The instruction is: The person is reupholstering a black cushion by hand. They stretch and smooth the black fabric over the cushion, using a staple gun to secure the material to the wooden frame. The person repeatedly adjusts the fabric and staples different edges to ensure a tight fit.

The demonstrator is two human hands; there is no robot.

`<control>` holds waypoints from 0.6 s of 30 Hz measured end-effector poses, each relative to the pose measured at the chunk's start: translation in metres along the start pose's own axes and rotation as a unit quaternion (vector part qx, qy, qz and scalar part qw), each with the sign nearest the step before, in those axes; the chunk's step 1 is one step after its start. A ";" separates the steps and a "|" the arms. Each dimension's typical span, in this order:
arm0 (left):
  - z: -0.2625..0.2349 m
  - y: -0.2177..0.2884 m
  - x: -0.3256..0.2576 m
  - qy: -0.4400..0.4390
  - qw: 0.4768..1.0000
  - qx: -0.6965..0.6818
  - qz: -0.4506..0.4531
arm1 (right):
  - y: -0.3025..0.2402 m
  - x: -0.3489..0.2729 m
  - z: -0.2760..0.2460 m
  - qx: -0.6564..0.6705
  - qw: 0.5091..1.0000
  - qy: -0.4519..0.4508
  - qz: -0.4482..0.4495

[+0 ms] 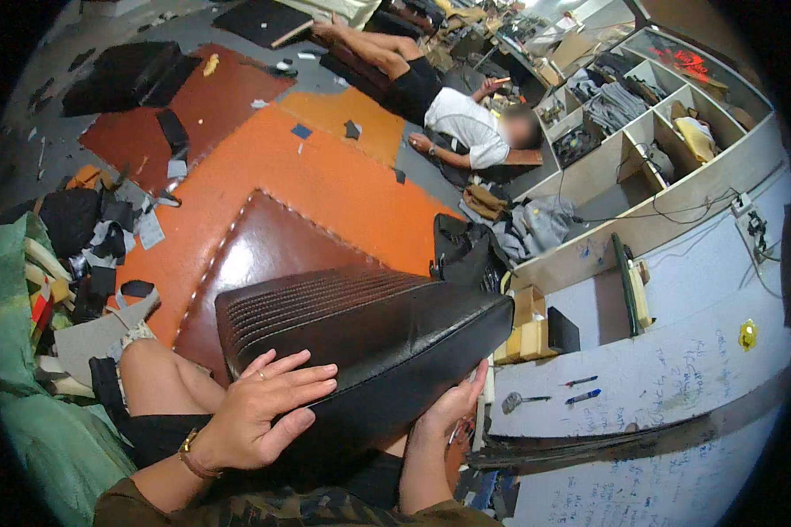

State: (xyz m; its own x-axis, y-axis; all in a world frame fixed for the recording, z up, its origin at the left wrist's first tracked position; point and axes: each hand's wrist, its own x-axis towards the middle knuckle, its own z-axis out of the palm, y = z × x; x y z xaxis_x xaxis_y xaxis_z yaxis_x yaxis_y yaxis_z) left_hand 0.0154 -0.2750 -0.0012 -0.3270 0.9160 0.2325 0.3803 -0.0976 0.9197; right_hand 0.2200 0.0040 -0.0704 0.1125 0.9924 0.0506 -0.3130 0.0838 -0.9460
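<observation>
The black vinyl seat cushion [369, 338] rests across my lap, long axis running from eight to two o'clock. My left hand [255, 413] lies flat on its near top face, fingers spread wide. My right hand [448, 413] cups the lower edge at five o'clock, fingers apparently curled under, though hidden. The wooden shelf unit [668, 132] at two o'clock holds folded cloth in its compartments.
</observation>
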 end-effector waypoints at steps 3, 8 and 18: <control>-0.011 -0.002 0.008 -0.086 0.995 -0.030 0.029 | 0.003 -0.002 -0.010 0.016 1.000 -0.010 0.008; -0.017 -0.023 0.070 -0.320 0.941 -0.053 0.098 | -0.014 -0.007 0.000 0.071 0.994 -0.049 0.072; 0.074 -0.111 0.175 -0.288 0.953 0.071 -0.065 | -0.002 -0.005 -0.039 -0.152 0.987 -0.018 -0.052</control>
State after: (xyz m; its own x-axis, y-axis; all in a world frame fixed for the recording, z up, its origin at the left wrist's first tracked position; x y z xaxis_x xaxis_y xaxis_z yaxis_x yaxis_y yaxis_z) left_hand -0.0199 -0.0749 -0.0860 0.1343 0.9824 -0.1297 0.4957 0.0467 0.8672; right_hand 0.2564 -0.0045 -0.0814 0.0947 0.9827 0.1590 -0.0029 0.1600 -0.9871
